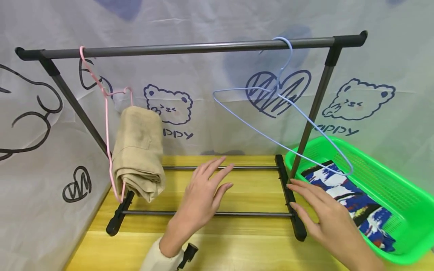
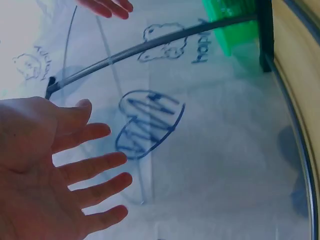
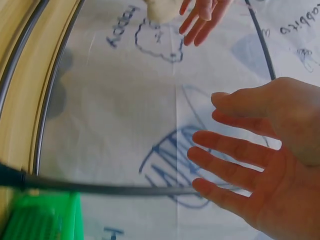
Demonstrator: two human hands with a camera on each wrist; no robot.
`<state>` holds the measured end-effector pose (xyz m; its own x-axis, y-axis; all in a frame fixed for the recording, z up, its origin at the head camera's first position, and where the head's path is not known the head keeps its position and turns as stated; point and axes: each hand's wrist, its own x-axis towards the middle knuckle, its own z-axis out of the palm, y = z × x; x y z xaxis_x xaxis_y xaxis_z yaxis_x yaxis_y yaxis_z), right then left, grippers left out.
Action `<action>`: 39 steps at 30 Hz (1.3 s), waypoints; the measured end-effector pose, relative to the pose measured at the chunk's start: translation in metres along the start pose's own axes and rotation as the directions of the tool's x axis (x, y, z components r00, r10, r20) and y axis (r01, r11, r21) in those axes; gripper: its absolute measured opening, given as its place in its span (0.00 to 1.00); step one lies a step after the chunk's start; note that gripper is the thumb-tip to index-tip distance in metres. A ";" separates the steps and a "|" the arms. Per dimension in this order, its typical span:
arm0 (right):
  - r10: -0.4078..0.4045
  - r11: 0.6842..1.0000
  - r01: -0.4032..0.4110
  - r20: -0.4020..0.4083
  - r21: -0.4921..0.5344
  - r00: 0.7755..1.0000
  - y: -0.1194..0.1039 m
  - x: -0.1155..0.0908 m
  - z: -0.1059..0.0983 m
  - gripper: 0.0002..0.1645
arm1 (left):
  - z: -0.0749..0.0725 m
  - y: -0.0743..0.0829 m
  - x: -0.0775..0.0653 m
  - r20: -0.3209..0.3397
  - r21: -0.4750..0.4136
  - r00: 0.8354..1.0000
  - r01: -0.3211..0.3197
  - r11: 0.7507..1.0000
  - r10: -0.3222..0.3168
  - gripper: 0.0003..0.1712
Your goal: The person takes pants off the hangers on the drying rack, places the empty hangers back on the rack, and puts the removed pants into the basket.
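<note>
My left hand (image 1: 203, 190) is held over the lower bars of a dark clothes rack (image 1: 210, 47), fingers extended and nothing in them. To the right, my right hand (image 1: 327, 214) reaches in beside the rack's right foot and the basket, its fingers apart and holding nothing. A light blue hanger (image 1: 251, 128) hangs bare from the right part of the top rail, above and between the hands. On the left part hangs a pink hanger (image 1: 107, 131) with folded beige trousers or similar beige cloth (image 1: 139, 146) draped over its bar.
A green plastic basket (image 1: 407, 210) stands on the wooden table (image 1: 244, 248) at the right. Inside it lies a folded blue, white and black patterned cloth (image 1: 352, 199). Behind the rack hangs a pale sheet (image 1: 213, 124) with drawn bears and hearts.
</note>
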<state>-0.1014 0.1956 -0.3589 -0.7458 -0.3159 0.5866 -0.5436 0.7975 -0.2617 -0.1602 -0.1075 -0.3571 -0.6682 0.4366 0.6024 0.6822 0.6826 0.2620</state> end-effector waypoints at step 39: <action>-0.375 0.912 0.404 -0.549 -0.075 0.747 -0.074 0.231 -0.001 0.19 | -0.126 -0.043 -0.051 -0.580 -0.079 0.726 0.401 0.913 -0.369 0.27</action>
<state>-0.2335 0.0643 -0.2038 -0.1415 -0.2531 0.9570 -0.7679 0.6382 0.0553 -0.1176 -0.2331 -0.3038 -0.5649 -0.2751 0.7779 0.3776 0.7521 0.5402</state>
